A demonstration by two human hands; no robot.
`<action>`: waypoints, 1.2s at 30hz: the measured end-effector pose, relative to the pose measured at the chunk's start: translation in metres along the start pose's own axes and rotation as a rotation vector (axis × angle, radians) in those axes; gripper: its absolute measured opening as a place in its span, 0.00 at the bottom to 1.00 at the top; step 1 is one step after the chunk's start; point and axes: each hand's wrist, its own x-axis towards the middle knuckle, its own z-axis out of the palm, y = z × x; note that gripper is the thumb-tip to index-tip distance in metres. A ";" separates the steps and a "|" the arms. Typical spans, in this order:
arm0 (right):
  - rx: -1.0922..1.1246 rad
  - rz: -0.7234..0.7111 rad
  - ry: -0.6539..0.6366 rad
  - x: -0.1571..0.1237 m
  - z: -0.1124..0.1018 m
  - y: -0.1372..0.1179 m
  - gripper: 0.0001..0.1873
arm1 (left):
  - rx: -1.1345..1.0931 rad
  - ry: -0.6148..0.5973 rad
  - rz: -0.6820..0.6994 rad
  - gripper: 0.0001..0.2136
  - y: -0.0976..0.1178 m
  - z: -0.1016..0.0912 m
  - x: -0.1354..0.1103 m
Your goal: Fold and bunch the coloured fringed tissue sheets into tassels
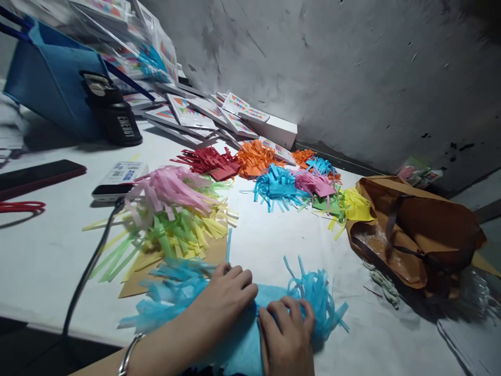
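Observation:
A light-blue fringed tissue paper (pixel 242 344) lies at the table's front edge, its cut strips spreading left and right. My left hand (pixel 230 292) rests across its upper middle, fingers curled down onto the paper. Beside it, my right hand (pixel 287 331) bends its fingers over the paper's right part, next to the blue fringe (pixel 319 303). Both sets of fingertips press on the tissue, and part of it is hidden beneath them. Left of my hands, pink fringed tissue (pixel 172 188) overlaps green and yellow fringes (pixel 183 230) on a brown sheet (pixel 135 277).
Red (pixel 209 162), orange (pixel 256 156) and blue tassels (pixel 279 185) lie farther back, before a heap of printed packets (pixel 191 112). A brown bag (pixel 438 230) stands right. On the left are a black bottle (pixel 113 112), blue bag (pixel 55 78), phone (pixel 39 175) and cable (pixel 88 266).

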 end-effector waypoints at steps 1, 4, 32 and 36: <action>0.018 -0.015 -0.022 0.001 0.001 0.000 0.10 | -0.029 0.042 0.040 0.07 -0.002 0.001 -0.002; 0.034 -0.012 -0.048 0.004 0.002 0.000 0.12 | -0.090 0.154 0.130 0.07 -0.005 0.002 -0.008; -0.134 0.176 -0.001 -0.014 -0.005 0.005 0.10 | 0.054 0.080 0.205 0.11 0.012 -0.006 0.005; -0.082 0.036 -0.021 -0.012 -0.008 0.003 0.14 | 0.077 0.152 0.287 0.12 0.011 0.000 0.006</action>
